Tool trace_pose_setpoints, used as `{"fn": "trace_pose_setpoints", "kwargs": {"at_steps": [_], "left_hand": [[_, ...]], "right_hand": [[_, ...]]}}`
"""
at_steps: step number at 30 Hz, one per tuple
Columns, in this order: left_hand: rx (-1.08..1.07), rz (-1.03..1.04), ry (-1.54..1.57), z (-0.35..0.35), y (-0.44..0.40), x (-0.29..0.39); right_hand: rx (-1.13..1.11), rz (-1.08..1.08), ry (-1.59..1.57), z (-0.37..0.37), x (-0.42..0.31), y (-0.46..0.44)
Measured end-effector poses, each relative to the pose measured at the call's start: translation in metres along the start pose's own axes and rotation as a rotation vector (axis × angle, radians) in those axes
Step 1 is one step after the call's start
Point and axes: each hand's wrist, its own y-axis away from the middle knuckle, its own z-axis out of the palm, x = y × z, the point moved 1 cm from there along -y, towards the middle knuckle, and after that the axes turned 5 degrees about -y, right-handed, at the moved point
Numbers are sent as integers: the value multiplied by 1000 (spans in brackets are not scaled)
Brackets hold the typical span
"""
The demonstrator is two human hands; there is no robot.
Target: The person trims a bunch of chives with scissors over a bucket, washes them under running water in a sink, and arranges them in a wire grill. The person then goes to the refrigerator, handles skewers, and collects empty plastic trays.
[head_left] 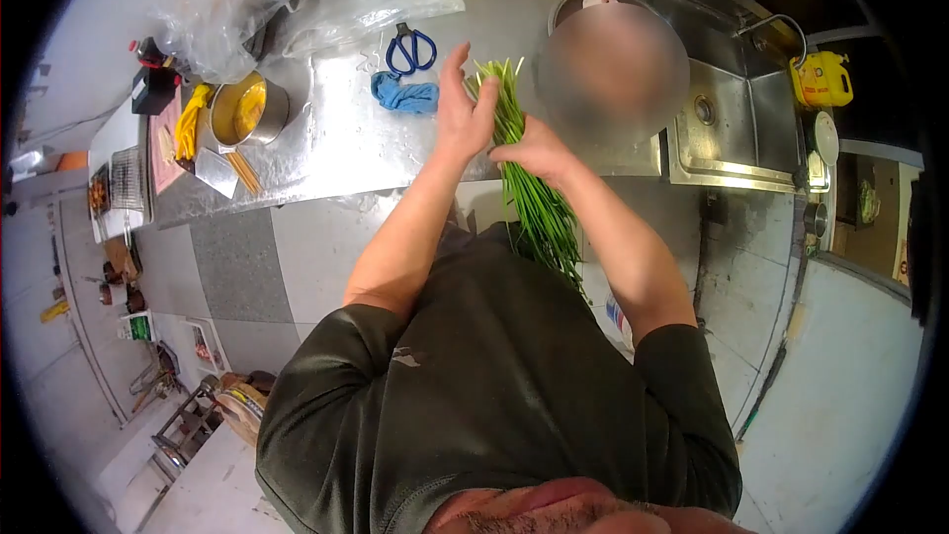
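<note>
1. Right grip (pixel 542 150): wrapped around a bundle of long green stalks (pixel 544 213).
2. Left grip (pixel 465 114): open, thumb beside the stalks' upper ends.
3. The bundle crosses the desk's (pixel 336 138) near edge, lower ends overhanging; a slackened right grip could drop stalks floorward.
4. Left, farther from that edge: blue cloth (pixel 403 94), then scissors (pixel 410 49), which a careless leftward sweep might knock.

Green stalks (pixel 540 206); bright blue cloth (pixel 405 95); dark blue scissors handles (pixel 432 47); yellow jug (pixel 822 81)
</note>
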Motion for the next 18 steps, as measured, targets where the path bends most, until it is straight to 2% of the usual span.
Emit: {"fn": "trace_pose_setpoints", "kwargs": {"at_steps": [2,5,6,9,12,15,18], "left_hand": [[-64,104,-94,-2,-7,9],[-255,-74,-71,-1,-4,-1],[-209,-93,-24,0,-3,-2],[-283,-296,-2,-4,6,-4],[-266,-354,125,1,15,-18],[-422,-491,135,2,15,-27],[43,-94,-182,12,25,-35]], "right_hand": [[-40,10,-1,2,-3,2],[-100,41,-41,4,-6,7],[-119,60,-70,3,-5,8],[-161,118,-144,4,3,10],[-206,192,-205,5,9,10],[-185,258,-191,4,17,4],[-79,313,5,-6,18,-9]]}}
